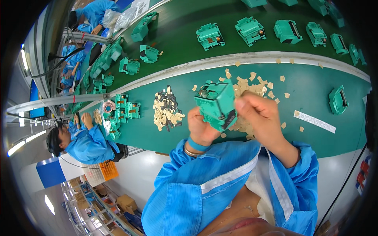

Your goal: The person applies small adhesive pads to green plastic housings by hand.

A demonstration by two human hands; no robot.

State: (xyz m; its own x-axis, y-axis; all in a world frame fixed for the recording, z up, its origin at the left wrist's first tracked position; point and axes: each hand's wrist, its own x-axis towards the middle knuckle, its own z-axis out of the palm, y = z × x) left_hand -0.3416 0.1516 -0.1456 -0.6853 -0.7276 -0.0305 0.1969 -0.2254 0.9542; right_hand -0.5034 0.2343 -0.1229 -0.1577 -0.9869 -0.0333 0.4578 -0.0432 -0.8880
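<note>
Toward the left end of the worktop (309,87), as I watch: clustered green units (122,107), then a beige-and-black pile (167,109). Next, left hand (200,128), wrapped round the lower left of a green housing (217,98), held above the surface between both hands, long axis roughly far edge to near edge, tilted. Right hand (260,114) at its right wall, fingers curled, housing to its left; contact, or anything pinched, can't tell. Beige scatter (246,86) beneath and beyond. Nearer the right end: white strip (315,122), then a lone green unit (338,100).
</note>
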